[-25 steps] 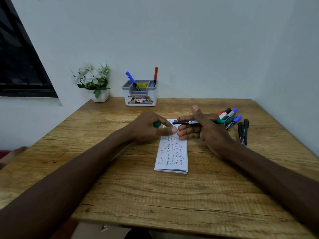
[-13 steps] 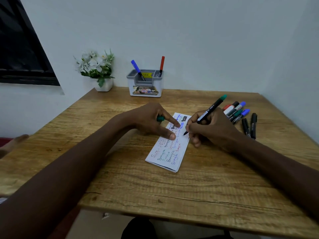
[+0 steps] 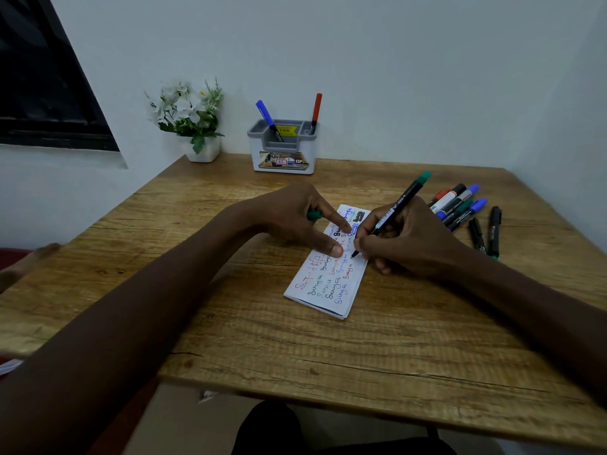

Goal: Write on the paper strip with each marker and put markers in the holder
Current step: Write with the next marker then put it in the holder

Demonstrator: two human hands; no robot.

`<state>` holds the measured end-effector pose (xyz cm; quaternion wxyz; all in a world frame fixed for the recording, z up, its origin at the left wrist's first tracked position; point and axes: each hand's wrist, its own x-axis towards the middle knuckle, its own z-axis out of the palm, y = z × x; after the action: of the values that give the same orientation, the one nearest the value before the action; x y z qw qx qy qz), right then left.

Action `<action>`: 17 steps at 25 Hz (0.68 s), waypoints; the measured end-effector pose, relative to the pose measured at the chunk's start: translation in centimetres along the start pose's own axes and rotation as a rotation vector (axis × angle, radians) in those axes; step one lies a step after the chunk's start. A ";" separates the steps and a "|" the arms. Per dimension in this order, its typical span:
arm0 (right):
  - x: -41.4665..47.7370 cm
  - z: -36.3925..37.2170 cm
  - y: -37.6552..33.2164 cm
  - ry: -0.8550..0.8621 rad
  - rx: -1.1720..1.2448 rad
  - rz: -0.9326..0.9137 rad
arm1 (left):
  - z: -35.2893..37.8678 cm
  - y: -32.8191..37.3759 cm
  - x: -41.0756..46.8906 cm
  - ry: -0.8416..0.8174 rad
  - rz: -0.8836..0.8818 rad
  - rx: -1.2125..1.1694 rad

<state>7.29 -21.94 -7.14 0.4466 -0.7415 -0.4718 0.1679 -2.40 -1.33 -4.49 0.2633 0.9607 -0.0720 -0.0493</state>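
Observation:
A white paper strip [image 3: 331,287] covered in coloured handwriting lies slanted on the wooden table [image 3: 394,349]. My right hand [image 3: 407,238] grips a green-ended black marker [image 3: 399,201], its tip touching the strip's right edge. My left hand [image 3: 292,218] holds the green cap [image 3: 313,214] in curled fingers while its thumb and forefinger press on the strip. A grey and white holder [image 3: 282,152] stands at the back with a blue marker [image 3: 267,118] and a red marker [image 3: 316,111] in it.
Several loose markers [image 3: 460,205] lie right of my right hand, with two black ones [image 3: 486,233] nearest the table's right side. A white pot of flowers [image 3: 193,123] stands at the back left. A dark window fills the upper left.
My right hand turned the uncapped marker from level to upright and brought its tip down onto the strip. My left hand pressed down on the paper, and the strip now lies slanted.

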 end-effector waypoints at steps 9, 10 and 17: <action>-0.1 -0.1 -0.1 -0.033 -0.054 -0.043 | 0.1 0.0 0.0 0.015 -0.003 -0.007; -0.1 -0.1 0.0 -0.028 -0.055 -0.046 | 0.1 -0.1 0.0 0.018 -0.007 -0.003; 0.0 -0.1 0.0 -0.034 -0.050 -0.029 | 0.1 -0.3 0.2 0.006 -0.001 -0.004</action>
<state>7.36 -21.95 -7.14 0.4224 -0.7425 -0.4940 0.1620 -2.18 -1.13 -4.70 0.2653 0.9605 -0.0705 -0.0465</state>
